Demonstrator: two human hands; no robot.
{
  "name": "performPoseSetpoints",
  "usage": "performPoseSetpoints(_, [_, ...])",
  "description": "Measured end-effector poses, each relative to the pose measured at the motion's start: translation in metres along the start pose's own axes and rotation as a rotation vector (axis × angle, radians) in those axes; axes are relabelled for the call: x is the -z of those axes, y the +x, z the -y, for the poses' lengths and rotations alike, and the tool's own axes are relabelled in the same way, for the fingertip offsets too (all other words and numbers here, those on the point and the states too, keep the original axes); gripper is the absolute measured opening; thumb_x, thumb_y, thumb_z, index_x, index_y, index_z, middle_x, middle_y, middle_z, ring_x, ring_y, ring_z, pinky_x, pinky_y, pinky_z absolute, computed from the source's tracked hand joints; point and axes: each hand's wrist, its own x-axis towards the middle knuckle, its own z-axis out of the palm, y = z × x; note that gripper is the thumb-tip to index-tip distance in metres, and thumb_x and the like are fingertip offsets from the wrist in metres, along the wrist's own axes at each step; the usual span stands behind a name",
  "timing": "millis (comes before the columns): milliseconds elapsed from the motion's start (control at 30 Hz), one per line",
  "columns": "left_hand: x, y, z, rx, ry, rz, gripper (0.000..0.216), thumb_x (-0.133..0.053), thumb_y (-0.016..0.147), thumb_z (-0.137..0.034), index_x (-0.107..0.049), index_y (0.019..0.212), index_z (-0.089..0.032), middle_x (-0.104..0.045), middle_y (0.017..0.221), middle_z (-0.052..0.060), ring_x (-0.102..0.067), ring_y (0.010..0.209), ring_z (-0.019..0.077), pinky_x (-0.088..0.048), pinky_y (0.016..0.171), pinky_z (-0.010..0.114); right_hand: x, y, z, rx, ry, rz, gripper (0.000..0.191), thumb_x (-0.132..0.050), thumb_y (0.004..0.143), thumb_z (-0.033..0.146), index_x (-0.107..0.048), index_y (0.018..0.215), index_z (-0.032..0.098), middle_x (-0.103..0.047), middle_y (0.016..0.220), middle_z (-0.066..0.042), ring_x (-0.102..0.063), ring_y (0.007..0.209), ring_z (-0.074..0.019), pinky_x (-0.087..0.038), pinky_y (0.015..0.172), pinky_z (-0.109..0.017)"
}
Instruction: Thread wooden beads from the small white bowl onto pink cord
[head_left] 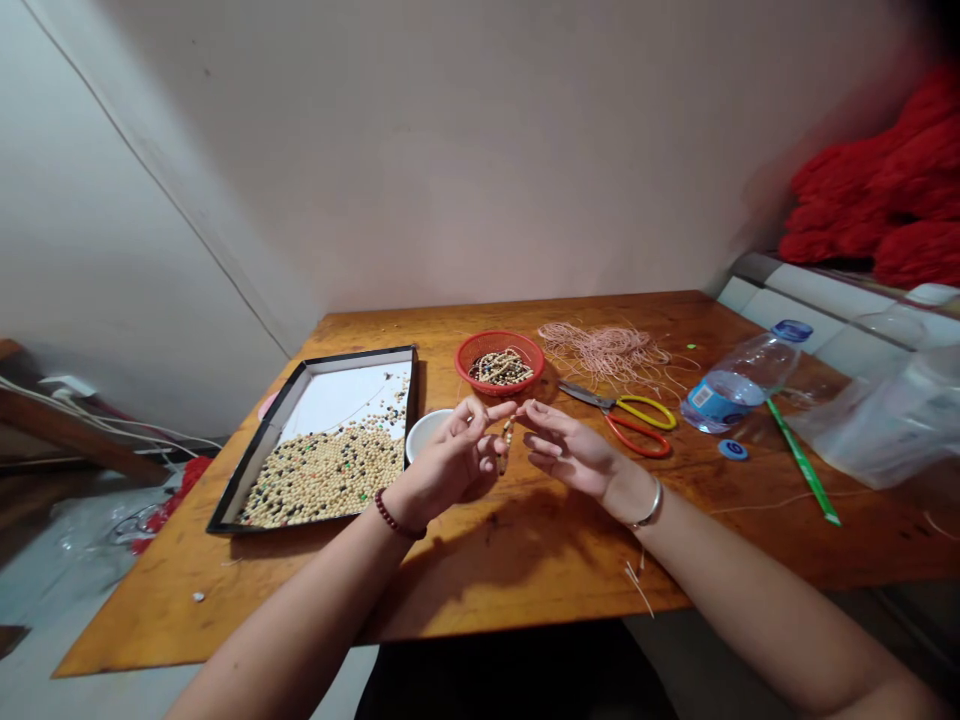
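Note:
My left hand [457, 455] and my right hand [570, 450] meet above the middle of the wooden table [525, 560]. Between their fingertips hangs a short string of wooden beads [508, 440]. Both hands pinch it at the top, where thumb and forefinger meet. A beaded bracelet circles my left wrist, a silver bangle my right. To the left lies a black-edged tray [247, 470] full of loose beads [330, 475]. A small white bowl [424, 432] stands just behind my left hand.
A red basket [480, 350] with strung beads sits behind the hands, next to a heap of pink cord [604, 350]. Scissors with yellow and red handles [634, 420], a lying water bottle [742, 380], its blue cap [733, 450] and a green stick [802, 462] lie right.

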Motion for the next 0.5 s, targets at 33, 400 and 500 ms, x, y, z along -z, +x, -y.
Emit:
performPoseSetpoints(33, [0.000, 0.000, 0.000, 0.027, -0.039, 0.026, 0.023, -0.067, 0.081, -0.030, -0.048, 0.082, -0.018, -0.057, 0.099, 0.001, -0.051, 0.062, 0.0062, -0.041, 0.054, 0.018, 0.000, -0.001, 0.001, -0.024, 0.071, 0.027, 0.007, -0.067, 0.081, 0.024, -0.064, 0.086, 0.021, -0.068, 0.098, 0.003, -0.022, 0.042, -0.0007, -0.024, 0.040, -0.016])
performPoseSetpoints(400, [0.004, 0.006, 0.010, 0.014, -0.034, -0.032, 0.029, -0.070, 0.079, -0.027, -0.045, 0.075, -0.015, -0.042, 0.070, -0.005, -0.032, 0.050, 0.0016, -0.025, 0.044, 0.013, -0.003, -0.002, 0.001, 0.017, 0.014, 0.127, 0.012, -0.064, 0.086, 0.023, -0.055, 0.081, 0.018, -0.065, 0.087, 0.005, -0.025, 0.038, 0.0013, -0.029, 0.041, -0.014])
performPoseSetpoints(500, [0.001, 0.005, 0.005, 0.013, 0.020, -0.086, 0.029, -0.072, 0.078, -0.028, -0.045, 0.075, -0.016, -0.041, 0.065, -0.006, -0.029, 0.047, 0.0015, -0.023, 0.042, 0.014, -0.003, -0.003, 0.005, 0.052, -0.073, 0.120, 0.017, -0.064, 0.086, 0.026, -0.051, 0.078, 0.018, -0.063, 0.087, 0.005, -0.023, 0.038, 0.0016, -0.025, 0.039, -0.015])
